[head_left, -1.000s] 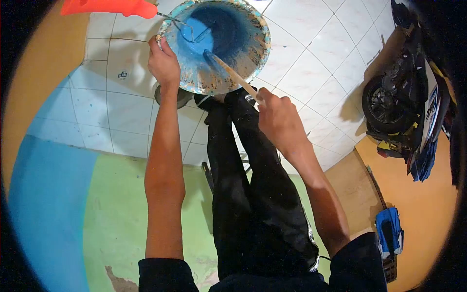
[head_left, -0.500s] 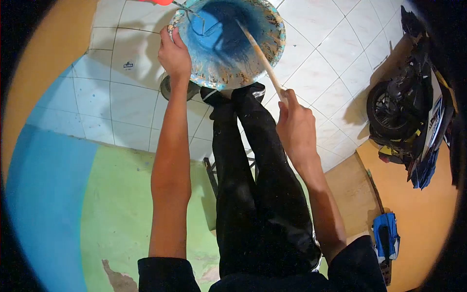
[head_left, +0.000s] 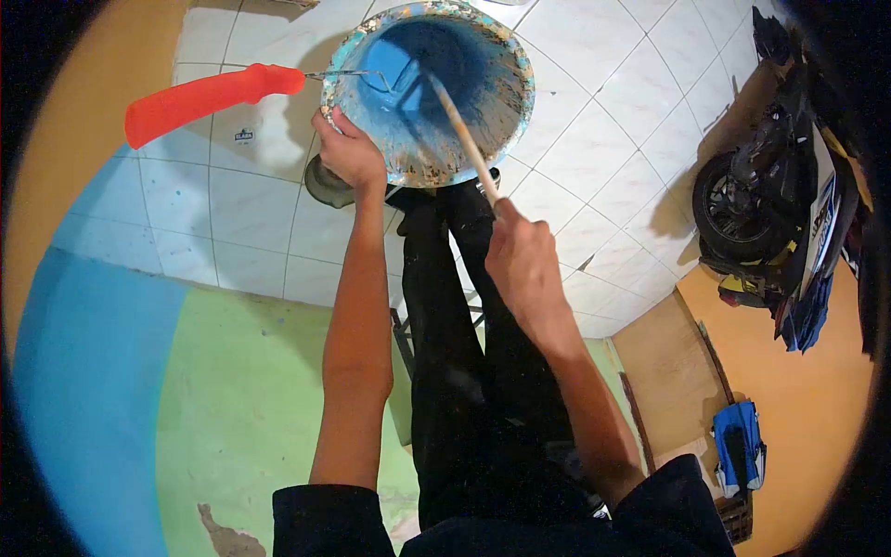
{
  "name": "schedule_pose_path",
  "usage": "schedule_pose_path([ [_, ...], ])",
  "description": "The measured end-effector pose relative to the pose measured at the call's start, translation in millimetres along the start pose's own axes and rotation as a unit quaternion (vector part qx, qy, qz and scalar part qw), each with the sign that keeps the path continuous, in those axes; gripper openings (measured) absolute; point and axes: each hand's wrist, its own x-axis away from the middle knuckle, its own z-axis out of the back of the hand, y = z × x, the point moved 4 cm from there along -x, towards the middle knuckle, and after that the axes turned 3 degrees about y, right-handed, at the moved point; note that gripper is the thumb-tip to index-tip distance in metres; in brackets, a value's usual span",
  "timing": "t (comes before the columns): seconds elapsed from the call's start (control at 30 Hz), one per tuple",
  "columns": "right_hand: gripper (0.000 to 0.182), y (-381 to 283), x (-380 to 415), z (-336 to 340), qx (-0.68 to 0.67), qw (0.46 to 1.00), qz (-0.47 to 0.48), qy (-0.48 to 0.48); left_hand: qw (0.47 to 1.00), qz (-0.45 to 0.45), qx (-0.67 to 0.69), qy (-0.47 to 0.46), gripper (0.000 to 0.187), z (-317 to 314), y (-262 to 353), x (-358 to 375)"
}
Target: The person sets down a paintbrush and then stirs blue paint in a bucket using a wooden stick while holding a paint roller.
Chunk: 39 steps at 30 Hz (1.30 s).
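Observation:
My left hand [head_left: 353, 153] is closed on the near left rim of a paint-spattered bucket [head_left: 492, 153], its thumb on top. Blue paint [head_left: 464, 45] lies at the bottom. In my right hand [head_left: 527, 265] is a wooden stick [head_left: 467, 139], fingers wrapped round its upper end. The stick's far end reaches down into the blue paint. A paint roller with a red handle [head_left: 213, 97] leans over the bucket's left rim; its wire frame goes inside, and the roller head is not clearly visible.
White tiles [head_left: 594, 139] cover the floor. A dark round container [head_left: 327, 183] stands beside the bucket, near my feet. On the right is a parked motorcycle [head_left: 770, 204]. A blue-and-black item [head_left: 738, 446] is by the orange wall. The wall behind is blue and green.
My right hand and the stick have swung left, with the stick's tip shifting left in the paint. The bucket sits slightly lower in view, and the roller's red handle shows fully.

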Motion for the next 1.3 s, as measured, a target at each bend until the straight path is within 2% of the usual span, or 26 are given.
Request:
schedule_pose_path([
  [0.13, 0.027, -10, 4, -2, -0.019, 0.999, -0.007, -0.028, 1.0, 0.004, -0.008, 0.006, 0.028, 1, -1, -1],
  [0.4, 0.015, 0, 9, 5, -0.033, 0.999, -0.026, 0.004, 1.0, -0.009, 0.003, 0.017, 0.027, -1, -6, 1],
  [0.5, 0.019, -7, 10, 8, -0.027, 0.998, -0.046, -0.034, 0.999, 0.034, -0.001, 0.014, 0.029, 0, -9, 7],
  [0.63, 0.018, -1, 9, 4, -0.034, 0.999, -0.026, -0.029, 1.0, 0.009, -0.006, 0.021, 0.029, 8, -13, 14],
  [0.73, 0.019, -5, 18, 12, -0.043, 0.998, -0.018, -0.038, 0.997, 0.037, 0.033, 0.056, 0.03, 11, -22, 22],
  [0.8, 0.022, -10, 18, 24, -0.101, 0.991, -0.079, -0.041, 0.993, 0.089, 0.031, 0.074, 0.03, 6, -25, 26],
  [0.83, 0.022, -11, 19, 24, -0.099, 0.991, -0.081, -0.044, 0.993, 0.091, 0.028, 0.072, 0.03, 6, -27, 28],
  [0.9, 0.025, -16, 12, 25, -0.087, 0.995, -0.057, -0.003, 0.991, 0.118, 0.017, 0.065, 0.029, 5, -26, 30],
  [1.03, 0.03, -18, -11, 13, -0.006, 0.999, -0.032, 0.018, 0.988, 0.14, 0.043, 0.057, 0.029, 9, -22, 34],
  [1.17, 0.038, -12, -38, -3, 0.038, 0.998, -0.037, -0.017, 0.984, 0.145, 0.088, 0.058, 0.029, 16, -16, 44],
  [1.23, 0.044, -14, -48, -9, 0.05, 0.998, 0.031, -0.023, 0.981, 0.154, 0.103, 0.055, 0.03, 18, -20, 48],
  [1.3, 0.043, -8, -60, -17, 0.076, 0.996, 0.054, -0.001, 0.981, 0.144, 0.122, 0.041, 0.033, 20, -25, 49],
])
